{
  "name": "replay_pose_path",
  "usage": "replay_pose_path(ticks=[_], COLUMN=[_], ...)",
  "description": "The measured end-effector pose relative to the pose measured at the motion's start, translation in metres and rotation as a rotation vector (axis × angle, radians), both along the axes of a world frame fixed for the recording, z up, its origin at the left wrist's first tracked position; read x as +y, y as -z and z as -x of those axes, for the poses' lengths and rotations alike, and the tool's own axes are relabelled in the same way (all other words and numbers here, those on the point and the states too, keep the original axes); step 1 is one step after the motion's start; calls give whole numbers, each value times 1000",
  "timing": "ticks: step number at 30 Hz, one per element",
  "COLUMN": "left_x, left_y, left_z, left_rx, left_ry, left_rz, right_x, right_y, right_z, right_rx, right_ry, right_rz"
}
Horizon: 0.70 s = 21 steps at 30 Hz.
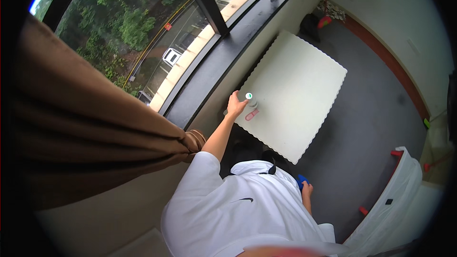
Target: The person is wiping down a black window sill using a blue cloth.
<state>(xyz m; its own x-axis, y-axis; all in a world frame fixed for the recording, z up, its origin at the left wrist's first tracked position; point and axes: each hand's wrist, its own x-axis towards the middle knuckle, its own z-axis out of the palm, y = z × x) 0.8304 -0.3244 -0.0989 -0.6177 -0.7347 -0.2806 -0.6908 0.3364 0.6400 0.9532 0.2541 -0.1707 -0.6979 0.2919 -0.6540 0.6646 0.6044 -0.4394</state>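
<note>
My left hand (pixel 235 105) reaches over the near left corner of a white table (pixel 292 89) with a scalloped edge. Its fingers are spread, and the thumb is close beside a small clear bottle (pixel 253 104) with a white and green cap. Whether the thumb touches the bottle is unclear. The bottle stands upright on the tabletop. A flat, pink, translucent object (pixel 252 115) lies just on the near side of it. Down by my right side, my right hand (pixel 307 188) grips a blue item (pixel 302 179), possibly a cloth; my shirt hides part of it.
Along the table's left side run a wall and a dark window sill (pixel 228 53). A brown curtain (pixel 107 132) hangs at left. On the grey floor are a black bag (pixel 310 26) and a red broom head (pixel 324 22). A white-covered, red-framed object (pixel 396 185) stands at right.
</note>
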Motion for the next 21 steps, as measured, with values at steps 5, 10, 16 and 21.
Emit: replay_pose_path(ticks=[5,10,16,21], left_x=[-42,-61,-46,-54], left_y=[-51,-82,-120,-131], left_z=[-71,-163,-259,-333], left_rx=[168,312,527,538], left_ry=[68,-329,-495,-753], left_rz=[239,67,-38,-188], right_x=[-12,-49,-132,-222], right_y=[29,4,-29,-69], right_z=[37,98,155,167], right_rx=[56,-123,39,160], right_ry=[161,130,-180,-425], right_rz=[169,656,597,721])
